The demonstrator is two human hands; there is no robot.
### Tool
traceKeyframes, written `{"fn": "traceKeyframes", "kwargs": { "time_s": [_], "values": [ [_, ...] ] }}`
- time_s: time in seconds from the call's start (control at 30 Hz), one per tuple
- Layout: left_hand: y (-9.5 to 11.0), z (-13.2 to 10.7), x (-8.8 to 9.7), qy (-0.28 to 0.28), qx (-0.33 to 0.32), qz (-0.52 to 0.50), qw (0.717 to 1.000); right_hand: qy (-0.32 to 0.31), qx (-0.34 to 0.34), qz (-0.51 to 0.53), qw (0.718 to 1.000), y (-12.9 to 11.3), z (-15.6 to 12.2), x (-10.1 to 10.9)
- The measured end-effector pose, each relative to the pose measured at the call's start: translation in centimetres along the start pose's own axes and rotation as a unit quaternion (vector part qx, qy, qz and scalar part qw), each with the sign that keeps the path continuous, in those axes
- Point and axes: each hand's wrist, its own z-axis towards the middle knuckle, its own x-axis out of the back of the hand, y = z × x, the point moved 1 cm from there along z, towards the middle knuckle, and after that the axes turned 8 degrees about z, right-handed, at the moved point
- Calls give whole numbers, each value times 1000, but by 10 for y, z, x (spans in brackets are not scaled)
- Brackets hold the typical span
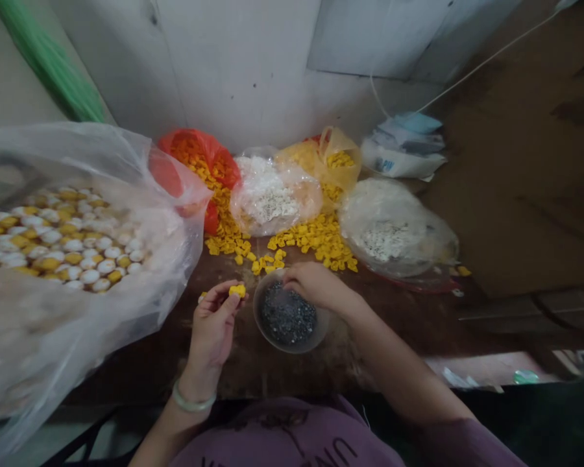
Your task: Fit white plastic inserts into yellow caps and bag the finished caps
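Between thumb and fingers, my left hand (217,321) pinches a small yellow plastic piece (237,291). A second bit of yellow and white shows behind those fingers. My right hand (316,284) reaches over the rim of a round bowl (292,349), its fingers bent down at the contents. Many small dark, shiny parts (289,314) fill the bowl. Whether the right fingertips hold one of them is too small to see. Just beyond the bowl, loose yellow pieces (316,240) lie spread on the dark tabletop (253,370).
A big clear bag (175,259) of yellow-and-white pieces stands at the left. Along the wall sit a red bag (224,162) of yellow pieces, clear bags (277,201) of small white parts, and a yellow bag (350,172). Stacked papers (403,149) lie at the back right.
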Motion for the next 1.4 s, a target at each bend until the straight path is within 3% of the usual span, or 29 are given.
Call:
{"fn": "traceKeyframes", "kwargs": {
  "time_s": [0.3,0.47,0.57,0.67,0.73,0.8,0.87,0.97,1.1,1.23,1.4],
  "values": [
    [4,-6,-1,-21,-8,37,999,-39,-19,-40,998,4,-5,-39],
    [2,-4,-5,-18,-8,37,999,-39,-9,-11,999,0,-9,-39],
    [1,-3,-6,-18,-6,35,999,-31,22,27,999,2,-14,-29],
    [1,-3,-4,-17,-3,39,999,70,14,108,992,31,-22,-3],
    [1,-2,-2,-9,-8,40,999,185,-87,112,972,70,-31,20],
    [1,-1,0,1,-12,35,999,272,-237,59,931,116,-42,40],
    [0,-1,0,4,-12,31,999,296,-309,43,903,156,-50,53],
    [-2,-1,-2,-4,-10,34,999,284,-331,58,898,193,-56,53],
    [-6,-3,-7,-17,-7,36,999,290,-306,92,902,207,-55,38],
    [-5,-5,-11,-18,-3,39,999,344,-307,134,877,207,-60,38],
    [-2,-12,-15,-54,-14,74,996,436,-248,226,835,178,-60,46]
  ]
}}
